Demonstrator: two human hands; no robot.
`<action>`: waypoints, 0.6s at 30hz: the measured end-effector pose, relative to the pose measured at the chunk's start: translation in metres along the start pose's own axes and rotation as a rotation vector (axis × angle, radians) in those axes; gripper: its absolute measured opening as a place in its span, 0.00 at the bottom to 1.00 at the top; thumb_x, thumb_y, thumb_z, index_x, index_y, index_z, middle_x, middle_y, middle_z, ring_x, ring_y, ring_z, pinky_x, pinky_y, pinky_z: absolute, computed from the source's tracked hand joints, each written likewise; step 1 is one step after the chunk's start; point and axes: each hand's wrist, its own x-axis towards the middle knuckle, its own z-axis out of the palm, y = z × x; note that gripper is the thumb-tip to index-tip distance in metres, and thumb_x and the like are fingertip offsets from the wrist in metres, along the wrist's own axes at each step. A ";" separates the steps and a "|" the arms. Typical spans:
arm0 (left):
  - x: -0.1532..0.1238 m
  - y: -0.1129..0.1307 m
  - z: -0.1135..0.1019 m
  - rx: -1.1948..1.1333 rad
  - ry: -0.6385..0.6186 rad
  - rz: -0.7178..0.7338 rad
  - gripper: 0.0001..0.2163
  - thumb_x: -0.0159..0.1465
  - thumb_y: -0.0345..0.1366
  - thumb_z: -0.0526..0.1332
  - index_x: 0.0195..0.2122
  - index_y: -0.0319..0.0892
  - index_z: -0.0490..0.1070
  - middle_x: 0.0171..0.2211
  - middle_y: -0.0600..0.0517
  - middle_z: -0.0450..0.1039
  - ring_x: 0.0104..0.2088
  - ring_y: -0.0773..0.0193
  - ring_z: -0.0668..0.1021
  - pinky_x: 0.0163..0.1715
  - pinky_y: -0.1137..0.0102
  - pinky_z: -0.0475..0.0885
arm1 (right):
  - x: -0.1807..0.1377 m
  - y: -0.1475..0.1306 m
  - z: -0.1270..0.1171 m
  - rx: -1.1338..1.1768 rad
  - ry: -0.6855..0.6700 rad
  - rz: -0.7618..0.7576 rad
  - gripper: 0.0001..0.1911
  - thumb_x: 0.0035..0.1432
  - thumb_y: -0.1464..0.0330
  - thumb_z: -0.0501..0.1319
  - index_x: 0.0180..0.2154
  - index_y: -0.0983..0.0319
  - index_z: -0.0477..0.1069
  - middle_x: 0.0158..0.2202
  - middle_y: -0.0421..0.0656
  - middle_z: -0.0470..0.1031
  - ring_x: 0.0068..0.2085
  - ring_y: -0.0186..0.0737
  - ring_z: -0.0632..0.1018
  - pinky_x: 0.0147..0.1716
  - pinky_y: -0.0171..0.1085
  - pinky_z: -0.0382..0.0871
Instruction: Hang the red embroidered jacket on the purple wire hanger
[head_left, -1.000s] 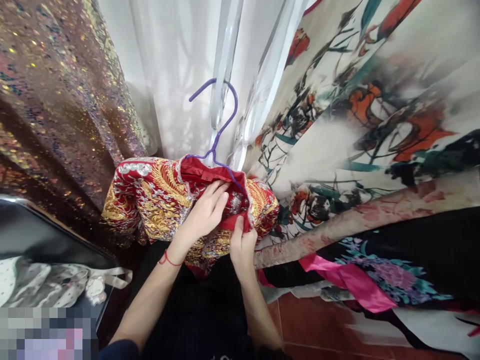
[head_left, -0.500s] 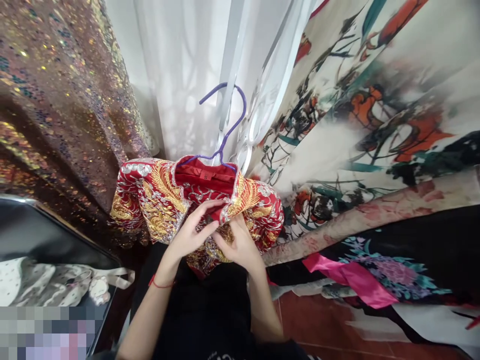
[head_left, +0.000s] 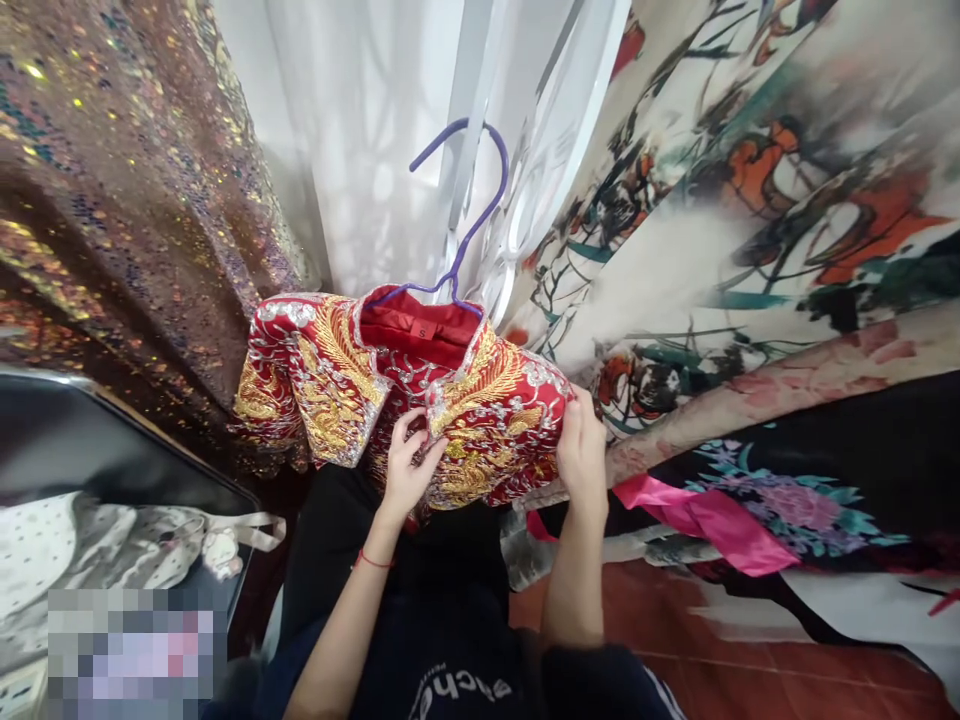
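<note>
A red jacket (head_left: 330,385) thick with gold and silver embroidery hangs on a purple wire hanger (head_left: 469,225) in front of me. My left hand (head_left: 409,465) pinches the jacket's front edge near the collar opening, fingers closed on the cloth. My right hand (head_left: 583,450) grips the jacket's right shoulder and sleeve, fingers wrapped round the fabric. The hanger's hook points up against a white sheer curtain (head_left: 360,150). A red string circles my left wrist.
A brown sequined cloth (head_left: 127,200) hangs at left. A cream fabric printed with orange and teal figures (head_left: 750,220) drapes at right, above a black floral garment with a pink sash (head_left: 705,520). A dark tray holding pale cloth (head_left: 112,540) sits lower left. Red floor tiles (head_left: 750,670) show below.
My right hand has moved from the jacket's front middle out to its right shoulder. My left hand shifted right along the front edge. The jacket's front now lies closed and spread wider.
</note>
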 end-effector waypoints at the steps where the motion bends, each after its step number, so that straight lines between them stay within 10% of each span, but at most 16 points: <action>1: 0.001 -0.002 0.000 -0.014 -0.012 -0.019 0.19 0.69 0.53 0.59 0.35 0.41 0.75 0.55 0.39 0.73 0.57 0.51 0.77 0.58 0.55 0.75 | -0.005 0.006 0.004 0.023 0.018 0.043 0.26 0.72 0.53 0.46 0.54 0.62 0.71 0.48 0.51 0.80 0.48 0.46 0.79 0.49 0.43 0.71; 9: 0.011 -0.007 -0.002 -0.146 -0.065 -0.097 0.20 0.71 0.51 0.57 0.53 0.41 0.75 0.59 0.40 0.73 0.63 0.53 0.74 0.66 0.57 0.67 | -0.012 0.018 0.005 0.299 0.064 0.133 0.26 0.67 0.47 0.51 0.35 0.62 0.71 0.31 0.40 0.74 0.34 0.38 0.74 0.38 0.37 0.68; 18: 0.031 -0.007 -0.002 -0.243 -0.025 -0.174 0.22 0.71 0.54 0.56 0.54 0.41 0.74 0.54 0.41 0.78 0.56 0.53 0.79 0.61 0.57 0.72 | -0.064 -0.042 0.008 -0.274 0.698 -0.413 0.03 0.61 0.72 0.66 0.36 0.60 0.73 0.26 0.40 0.70 0.25 0.35 0.69 0.27 0.38 0.63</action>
